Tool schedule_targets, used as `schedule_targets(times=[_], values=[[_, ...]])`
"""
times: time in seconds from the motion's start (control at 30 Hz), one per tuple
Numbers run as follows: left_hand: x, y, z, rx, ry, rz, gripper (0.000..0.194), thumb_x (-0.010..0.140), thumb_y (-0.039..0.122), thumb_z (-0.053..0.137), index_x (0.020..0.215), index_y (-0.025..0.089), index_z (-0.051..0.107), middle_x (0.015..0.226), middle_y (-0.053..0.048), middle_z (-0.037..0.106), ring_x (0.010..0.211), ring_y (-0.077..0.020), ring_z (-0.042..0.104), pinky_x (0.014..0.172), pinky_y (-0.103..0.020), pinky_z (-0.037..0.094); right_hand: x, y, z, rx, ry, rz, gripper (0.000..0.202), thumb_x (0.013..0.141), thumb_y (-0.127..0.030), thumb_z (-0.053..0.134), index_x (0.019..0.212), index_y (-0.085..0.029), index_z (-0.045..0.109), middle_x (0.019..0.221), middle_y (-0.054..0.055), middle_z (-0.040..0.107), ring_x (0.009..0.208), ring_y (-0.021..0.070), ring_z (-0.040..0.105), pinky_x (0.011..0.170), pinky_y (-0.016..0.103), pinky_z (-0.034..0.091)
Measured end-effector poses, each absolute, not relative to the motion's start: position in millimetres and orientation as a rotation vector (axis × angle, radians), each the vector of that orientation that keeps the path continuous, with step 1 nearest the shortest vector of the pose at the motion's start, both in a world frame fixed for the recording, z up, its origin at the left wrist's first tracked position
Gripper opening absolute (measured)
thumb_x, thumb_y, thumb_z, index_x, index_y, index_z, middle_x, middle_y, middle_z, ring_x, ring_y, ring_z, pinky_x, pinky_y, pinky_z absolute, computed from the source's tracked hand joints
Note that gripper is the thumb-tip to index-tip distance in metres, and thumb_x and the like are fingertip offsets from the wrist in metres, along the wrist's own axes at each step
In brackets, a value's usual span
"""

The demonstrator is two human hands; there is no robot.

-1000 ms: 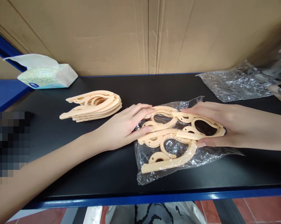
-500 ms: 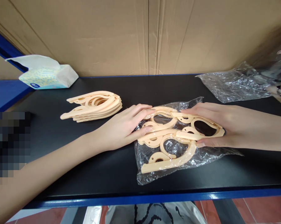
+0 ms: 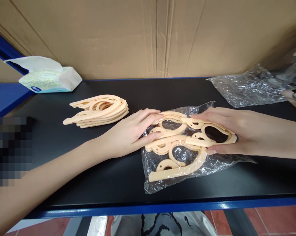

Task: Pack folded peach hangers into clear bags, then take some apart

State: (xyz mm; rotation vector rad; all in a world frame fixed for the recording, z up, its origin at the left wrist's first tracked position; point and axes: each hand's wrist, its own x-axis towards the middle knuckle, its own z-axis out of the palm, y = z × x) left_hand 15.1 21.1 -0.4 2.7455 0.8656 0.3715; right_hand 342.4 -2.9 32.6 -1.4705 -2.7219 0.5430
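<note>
A black desk (image 3: 101,183) is backed by brown cardboard (image 3: 108,42). At the left a tissue pack (image 3: 46,79) is seen, then a hanger pile (image 3: 101,116), then, far right, crinkly plastic (image 3: 243,88). In the middle, peach hangers (image 3: 199,142) are partly wrapped in a clear bag (image 3: 152,187). Their left end is held by the left grip (image 3: 127,136), thumb and fingers a bit apart; their right end is clamped in the right grip (image 3: 232,131), spread wider.
</note>
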Motion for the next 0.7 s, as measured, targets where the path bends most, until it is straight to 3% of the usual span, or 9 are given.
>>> schedule_targets(times=[0.5,0.7], values=[[15.5,21.1,0.6,2.742,0.863,0.377,0.047,0.110,0.042,0.042,0.148,0.015,0.047,0.151,-0.014,0.051,0.133,-0.0253,0.055,0.113,-0.037,0.043,343.3,-2.8,34.2,-1.379,-2.769,0.471,0.077,0.086,-0.080,0.050,0.151,-0.038,0.050,0.133,0.005,0.067,0.112,0.0338,0.067,0.087,0.044,0.057],[15.9,21.2,0.0,2.745,0.857,0.382,0.047,0.110,0.043,0.042,0.147,0.014,0.048,0.151,-0.014,0.051,0.133,-0.0253,0.055,0.113,-0.036,0.043,344.1,-3.2,33.5,-1.392,-2.776,0.447,0.077,0.087,-0.081,0.049,0.152,-0.040,0.047,0.139,0.004,0.065,0.116,0.0345,0.067,0.089,0.047,0.059]])
